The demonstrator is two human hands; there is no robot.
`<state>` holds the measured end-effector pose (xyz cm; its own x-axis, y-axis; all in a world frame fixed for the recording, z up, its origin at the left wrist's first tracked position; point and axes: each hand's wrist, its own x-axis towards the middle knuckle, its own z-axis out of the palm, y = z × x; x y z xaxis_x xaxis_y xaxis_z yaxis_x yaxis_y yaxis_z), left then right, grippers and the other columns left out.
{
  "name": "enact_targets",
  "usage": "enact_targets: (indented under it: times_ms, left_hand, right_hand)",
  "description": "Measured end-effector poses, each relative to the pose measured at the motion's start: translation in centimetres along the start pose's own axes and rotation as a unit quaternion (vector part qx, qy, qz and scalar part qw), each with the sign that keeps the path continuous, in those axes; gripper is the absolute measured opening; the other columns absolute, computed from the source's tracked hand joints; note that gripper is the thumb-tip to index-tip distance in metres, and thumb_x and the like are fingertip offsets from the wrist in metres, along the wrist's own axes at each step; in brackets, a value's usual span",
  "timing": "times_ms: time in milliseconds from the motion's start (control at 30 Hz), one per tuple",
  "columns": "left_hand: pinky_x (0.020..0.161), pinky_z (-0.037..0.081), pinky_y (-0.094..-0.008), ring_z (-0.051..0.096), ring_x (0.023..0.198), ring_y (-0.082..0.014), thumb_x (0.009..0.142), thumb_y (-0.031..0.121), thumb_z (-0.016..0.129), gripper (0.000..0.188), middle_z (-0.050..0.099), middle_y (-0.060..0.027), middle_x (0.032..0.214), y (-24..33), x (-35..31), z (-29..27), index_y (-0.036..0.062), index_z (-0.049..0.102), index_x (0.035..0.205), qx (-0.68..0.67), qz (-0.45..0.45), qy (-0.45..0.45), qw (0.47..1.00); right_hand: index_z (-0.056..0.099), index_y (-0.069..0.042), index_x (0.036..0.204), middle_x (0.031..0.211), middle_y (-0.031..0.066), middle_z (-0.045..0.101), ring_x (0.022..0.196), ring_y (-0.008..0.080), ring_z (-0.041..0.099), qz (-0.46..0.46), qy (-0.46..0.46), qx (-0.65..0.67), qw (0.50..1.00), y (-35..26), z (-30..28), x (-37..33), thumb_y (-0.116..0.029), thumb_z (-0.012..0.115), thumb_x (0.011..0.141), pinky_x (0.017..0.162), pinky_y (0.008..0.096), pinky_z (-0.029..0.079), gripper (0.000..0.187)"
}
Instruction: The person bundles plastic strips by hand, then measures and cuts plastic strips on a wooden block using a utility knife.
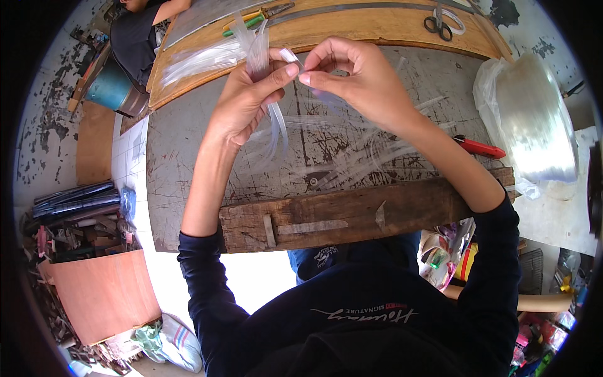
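Observation:
Over the far part of the scratched grey table, my left hand (pixel 254 97) is closed round a bundle of clear plastic strips (pixel 256 56). The strips stick up past the fingers and hang down below the wrist. A small white piece (pixel 289 55), perhaps tape or a strip end, shows at my left fingertips. Close beside it, my right hand (pixel 355 75) has thumb and forefinger pinched together; whatever is between them is too small to make out. More clear strips (pixel 339 151) lie scattered on the table under my hands.
A wooden board (pixel 358 210) lies along the near table edge. A red-handled cutter (pixel 480 147) and a large clear plastic roll (pixel 537 119) are at right. Scissors (pixel 438 26), a tape roll (pixel 453 22) and pliers (pixel 276 9) rest on the far wooden board. A person (pixel 135 38) is at far left.

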<state>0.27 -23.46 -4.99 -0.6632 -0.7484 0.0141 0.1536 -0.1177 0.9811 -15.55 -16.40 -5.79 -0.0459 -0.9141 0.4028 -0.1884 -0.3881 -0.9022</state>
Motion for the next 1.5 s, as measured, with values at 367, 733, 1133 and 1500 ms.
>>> enact_targets:
  times_ms: [367,733,1133,1500]
  left_hand:
    - [0.049,0.032,-0.0142,0.041,0.059,-0.0005,0.077,0.013,0.065,0.018,0.051,0.0041,0.074,-0.5,0.1,0.1,0.0048,0.056,0.091,-0.001,0.027,-0.006,1.0]
    - [0.05,0.033,-0.0135,0.042,0.059,-0.0021,0.082,0.016,0.058,0.019,0.056,-0.0003,0.083,-0.2,-0.2,0.6,0.0007,0.056,0.094,-0.005,0.013,0.019,1.0]
    - [0.047,0.029,-0.0147,0.038,0.064,-0.0021,0.087,0.014,0.051,0.026,0.047,0.0005,0.077,3.0,0.3,-3.3,-0.007,0.051,0.103,-0.073,0.188,0.108,0.973]
    - [0.051,0.033,-0.0144,0.042,0.069,-0.001,0.088,0.018,0.05,0.023,0.055,-0.0012,0.093,2.0,-1.3,0.0,0.0003,0.056,0.1,-0.034,0.127,-0.044,0.99]
  right_hand:
    - [0.056,-0.002,0.08,0.076,-0.0001,0.056,0.075,0.0075,0.052,0.0,-0.004,-0.024,1.0,-0.3,0.3,-0.2,-0.007,0.065,0.075,0.066,0.0218,0.043,0.011]
    - [0.058,-0.002,0.076,0.069,0.0023,0.059,0.066,0.0094,0.055,-0.013,0.012,0.008,1.0,0.6,0.4,0.0,-0.015,0.068,0.071,0.06,0.023,0.044,0.017]
    - [0.054,-0.001,0.095,0.082,0.0059,0.056,0.076,0.0102,0.053,0.183,-0.325,-0.175,0.911,0.3,-2.1,0.7,-0.02,0.058,0.082,0.062,0.0234,0.047,0.023]
    - [0.061,-0.003,0.082,0.068,0.0097,0.056,0.065,0.0248,0.055,-0.177,-0.014,-0.205,0.963,-1.3,1.4,-0.1,-0.023,0.061,0.077,0.06,0.0323,0.042,0.021]
